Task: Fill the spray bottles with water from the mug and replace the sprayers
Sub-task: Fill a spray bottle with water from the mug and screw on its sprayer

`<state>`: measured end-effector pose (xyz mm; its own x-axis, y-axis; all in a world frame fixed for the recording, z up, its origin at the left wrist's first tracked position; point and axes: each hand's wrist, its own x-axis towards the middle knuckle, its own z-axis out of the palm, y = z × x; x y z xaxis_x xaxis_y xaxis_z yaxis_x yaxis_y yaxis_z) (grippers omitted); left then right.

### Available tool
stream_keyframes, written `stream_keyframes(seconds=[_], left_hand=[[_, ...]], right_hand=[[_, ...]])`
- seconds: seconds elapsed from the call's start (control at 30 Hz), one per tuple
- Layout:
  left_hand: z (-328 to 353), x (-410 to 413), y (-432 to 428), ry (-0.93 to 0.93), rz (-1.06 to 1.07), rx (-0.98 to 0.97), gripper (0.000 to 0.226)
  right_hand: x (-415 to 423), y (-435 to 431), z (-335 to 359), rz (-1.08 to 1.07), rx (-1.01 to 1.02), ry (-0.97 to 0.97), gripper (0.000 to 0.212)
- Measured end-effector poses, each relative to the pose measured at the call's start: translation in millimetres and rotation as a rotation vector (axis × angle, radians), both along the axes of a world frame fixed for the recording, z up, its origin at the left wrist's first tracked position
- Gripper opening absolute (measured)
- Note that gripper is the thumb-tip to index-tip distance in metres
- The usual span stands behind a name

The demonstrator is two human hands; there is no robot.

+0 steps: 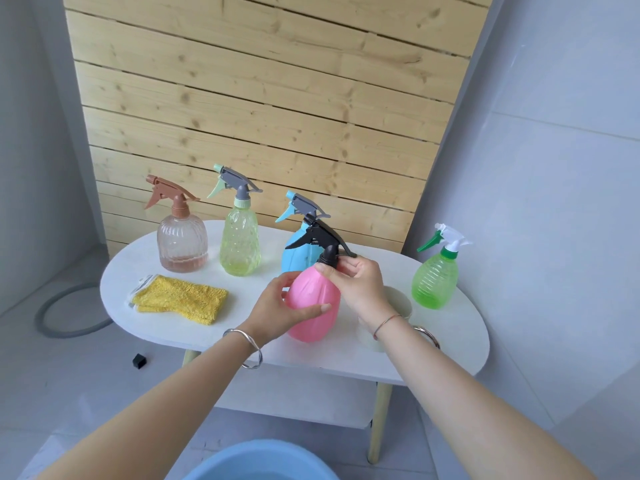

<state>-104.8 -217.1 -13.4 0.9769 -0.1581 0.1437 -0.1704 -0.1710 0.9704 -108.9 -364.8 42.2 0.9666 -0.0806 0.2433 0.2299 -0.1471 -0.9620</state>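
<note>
A pink spray bottle [313,303] with a black sprayer [323,239] is held tilted above the white table [194,327]. My left hand [282,306] grips its body. My right hand [358,278] pinches the black collar at its neck. Behind it stands a blue bottle [296,256] with a grey and blue sprayer. Further left stand a yellow-green bottle [240,244] and a clear bottle [181,242] with a brown sprayer. A green bottle [435,280] with a white sprayer stands at the right. A white mug [398,301] sits mostly hidden behind my right wrist.
A folded yellow cloth [181,299] lies on the table's left part. A blue basin [259,460] sits on the floor below me. A grey hose ring [69,310] and a small black cap [139,361] lie on the floor at left. A wooden slat wall stands behind.
</note>
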Motion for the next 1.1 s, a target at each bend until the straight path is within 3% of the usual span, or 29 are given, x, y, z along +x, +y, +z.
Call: stream_keyframes(seconds=[0.23,0.3,0.43,0.47,0.6,0.7,0.9,1.1], left_hand=[[62.7,28.6,-14.8,-0.088,-0.072,-0.025,0.036],[72.5,42.7,-28.6,-0.009,-0.102,-0.024,0.04],[72.5,65.8,-56.5,0.14,-0.139,0.001,0.099],[71.4,70.4,-66.4,0.171,-0.148,-0.019,0.103],[53.9,80.0,-92.7,0.265,-0.203,-0.143,0.071],[34.5,87.4,-105.6,0.302,-0.177,-0.137,0.066],[9.5,94.5,-121.2,0.327,-0.143,-0.136,0.079],[6.1,93.8,-128.1,0.327,-0.123,-0.2,0.067]], right_hand=[[35.3,-30.5,68.5,-0.003,0.006,-0.116,0.011],[45.7,-42.8,77.2,-0.007,0.013,-0.113,0.012],[63.1,-66.7,74.1,-0.034,0.006,-0.092,0.011],[68.2,-74.7,70.5,-0.035,0.004,-0.084,0.011],[83.6,-95.8,44.7,-0.044,0.0,-0.025,0.015],[91.4,-108.2,19.7,-0.058,0.0,0.001,0.016],[104.5,-121.9,-8.4,-0.061,0.021,0.061,0.017],[114.9,-131.1,-8.1,0.055,0.064,0.13,0.019]])
